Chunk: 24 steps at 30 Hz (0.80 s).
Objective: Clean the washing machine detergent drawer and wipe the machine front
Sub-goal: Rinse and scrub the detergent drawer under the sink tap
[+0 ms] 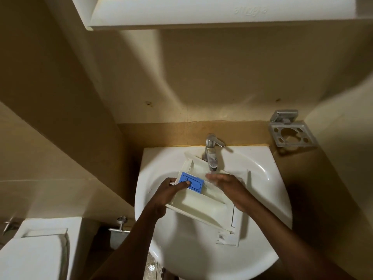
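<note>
Left hand [167, 190] gripped drawer [201, 207] steady over sink [262, 195]; right hand [226, 184], fingers flat, lay on it under tap [211, 156], likely rinsing.

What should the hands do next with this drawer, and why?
Probably rub the right hand along the open compartment of the drawer to loosen residue: it lies flat under the tap, over the drawer, while the left hand grips the drawer, thumb on the blue insert.

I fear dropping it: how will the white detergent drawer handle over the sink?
The detergent drawer looks like rigid moulded plastic, unlikely to flex. Probably light: the left hand holds it by one edge. Under the tap, it is likely wet and slippery.
</note>
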Motion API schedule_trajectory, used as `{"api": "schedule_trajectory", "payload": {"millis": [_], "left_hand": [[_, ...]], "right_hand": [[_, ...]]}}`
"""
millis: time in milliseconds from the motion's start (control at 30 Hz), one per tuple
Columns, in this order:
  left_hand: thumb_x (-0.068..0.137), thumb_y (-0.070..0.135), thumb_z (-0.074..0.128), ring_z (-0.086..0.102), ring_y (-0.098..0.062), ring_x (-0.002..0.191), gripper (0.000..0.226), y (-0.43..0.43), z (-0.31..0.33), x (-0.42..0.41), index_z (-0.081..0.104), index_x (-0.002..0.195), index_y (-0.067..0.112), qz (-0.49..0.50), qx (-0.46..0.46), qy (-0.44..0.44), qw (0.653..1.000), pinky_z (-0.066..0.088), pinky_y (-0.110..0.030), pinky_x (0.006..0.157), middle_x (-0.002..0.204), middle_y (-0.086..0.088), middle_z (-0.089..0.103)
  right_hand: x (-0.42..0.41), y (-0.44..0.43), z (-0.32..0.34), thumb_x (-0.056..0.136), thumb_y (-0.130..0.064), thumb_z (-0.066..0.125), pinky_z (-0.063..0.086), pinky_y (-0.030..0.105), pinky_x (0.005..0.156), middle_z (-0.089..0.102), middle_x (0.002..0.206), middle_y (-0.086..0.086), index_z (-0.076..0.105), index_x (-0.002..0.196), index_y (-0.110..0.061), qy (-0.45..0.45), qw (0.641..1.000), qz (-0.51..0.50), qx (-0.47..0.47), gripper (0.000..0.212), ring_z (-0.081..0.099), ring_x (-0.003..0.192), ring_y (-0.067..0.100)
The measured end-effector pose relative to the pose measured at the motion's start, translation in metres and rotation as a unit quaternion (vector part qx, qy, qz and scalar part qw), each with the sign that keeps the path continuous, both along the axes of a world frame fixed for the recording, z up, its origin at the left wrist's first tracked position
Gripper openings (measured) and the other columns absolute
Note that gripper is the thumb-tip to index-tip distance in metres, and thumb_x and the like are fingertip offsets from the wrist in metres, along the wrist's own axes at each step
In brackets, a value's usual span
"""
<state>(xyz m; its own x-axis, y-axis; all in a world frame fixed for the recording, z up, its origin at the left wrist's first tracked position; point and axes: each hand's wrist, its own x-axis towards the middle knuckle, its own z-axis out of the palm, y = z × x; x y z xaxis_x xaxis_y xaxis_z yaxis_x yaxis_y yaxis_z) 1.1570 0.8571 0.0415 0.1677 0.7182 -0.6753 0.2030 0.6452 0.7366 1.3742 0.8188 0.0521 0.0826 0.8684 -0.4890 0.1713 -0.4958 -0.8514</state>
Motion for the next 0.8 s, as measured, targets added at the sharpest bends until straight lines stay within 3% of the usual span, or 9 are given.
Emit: {"api": "schedule_trajectory", "payload": {"millis": [33,100,167,233,333,467,533,667,800], "left_hand": [[0.077,0.039,0.081,0.068,-0.023,0.095,0.052,0.000,-0.001,0.000,0.058,0.118,0.017,0.005,0.001,-0.002,1.000,0.054,-0.030,0.069,0.114,-0.010,0.068],[0.077,0.039,0.081,0.067,-0.021,0.094,0.052,-0.001,-0.002,0.001,0.057,0.119,0.017,0.009,0.004,0.000,1.000,0.053,-0.029,0.068,0.112,-0.008,0.067],[0.077,0.040,0.080,0.065,-0.018,0.091,0.053,0.000,0.000,0.003,0.057,0.119,0.017,0.002,0.007,0.009,1.000,0.051,-0.029,0.067,0.107,-0.005,0.066],[0.077,0.041,0.080,0.063,-0.016,0.088,0.054,0.003,0.002,0.006,0.055,0.119,0.018,-0.010,0.011,0.020,1.000,0.051,-0.028,0.066,0.103,-0.001,0.064],[0.074,0.041,0.082,0.063,-0.017,0.088,0.058,0.009,0.008,0.010,0.051,0.120,0.023,-0.018,0.028,0.030,0.999,0.052,-0.028,0.067,0.101,0.001,0.062],[0.063,0.049,0.086,0.062,-0.024,0.098,0.069,0.010,0.011,0.010,0.052,0.119,0.026,-0.021,0.046,0.050,0.997,0.052,-0.031,0.069,0.110,-0.004,0.060],[0.050,0.055,0.084,0.064,-0.027,0.100,0.080,0.008,0.008,0.005,0.054,0.119,0.025,-0.002,0.055,0.053,0.997,0.053,-0.032,0.069,0.112,-0.007,0.062],[0.039,0.060,0.085,0.068,-0.027,0.097,0.090,0.004,0.003,-0.001,0.056,0.117,0.025,0.021,0.065,0.041,0.997,0.061,-0.042,0.078,0.110,-0.008,0.066],[0.040,0.060,0.085,0.071,-0.026,0.094,0.089,0.001,0.000,-0.004,0.058,0.116,0.023,0.036,0.064,0.030,0.997,0.062,-0.042,0.077,0.110,-0.008,0.068]], "right_hand": [[0.005,-0.008,-0.006,0.094,-0.002,0.048,0.046,0.039,0.105,0.070,0.116,-0.012,0.075,0.103,-0.032,-0.080,0.995,0.054,0.030,0.041,0.063,0.113,0.024],[0.014,-0.018,-0.009,0.091,0.003,0.047,0.045,0.020,0.101,0.066,0.116,-0.022,0.075,0.100,-0.033,-0.195,0.968,0.140,0.071,0.047,0.063,0.112,0.009],[0.021,-0.014,-0.008,0.086,0.001,0.056,0.044,0.006,0.086,0.069,0.108,-0.015,0.072,0.097,-0.027,-0.267,0.948,0.147,0.089,0.034,0.065,0.100,0.005],[0.028,-0.002,-0.010,0.080,-0.013,0.070,0.049,0.018,0.079,0.066,0.100,-0.005,0.058,0.094,-0.025,-0.328,0.930,0.148,0.067,0.022,0.064,0.091,0.014],[0.023,0.011,-0.011,0.081,-0.036,0.070,0.049,0.029,0.079,0.063,0.106,0.000,0.054,0.103,-0.022,-0.427,0.871,0.243,0.011,0.031,0.062,0.098,0.021],[-0.002,0.014,-0.018,0.084,-0.043,0.065,0.045,0.029,0.069,0.068,0.106,0.004,0.060,0.109,-0.020,-0.415,0.865,0.274,0.072,0.034,0.064,0.099,0.025],[-0.002,0.011,-0.025,0.081,-0.035,0.071,0.047,0.031,0.075,0.067,0.110,0.002,0.060,0.112,-0.021,-0.407,0.861,0.293,0.088,0.036,0.062,0.104,0.023],[0.016,0.008,-0.022,0.075,-0.033,0.075,0.040,0.032,0.094,0.057,0.122,-0.002,0.056,0.120,-0.022,-0.471,0.802,0.351,0.107,0.051,0.053,0.116,0.019],[0.023,-0.006,-0.020,0.077,-0.031,0.074,0.041,0.027,0.100,0.058,0.132,-0.008,0.052,0.133,-0.026,-0.422,0.843,0.320,0.098,0.060,0.054,0.120,0.014]]}}
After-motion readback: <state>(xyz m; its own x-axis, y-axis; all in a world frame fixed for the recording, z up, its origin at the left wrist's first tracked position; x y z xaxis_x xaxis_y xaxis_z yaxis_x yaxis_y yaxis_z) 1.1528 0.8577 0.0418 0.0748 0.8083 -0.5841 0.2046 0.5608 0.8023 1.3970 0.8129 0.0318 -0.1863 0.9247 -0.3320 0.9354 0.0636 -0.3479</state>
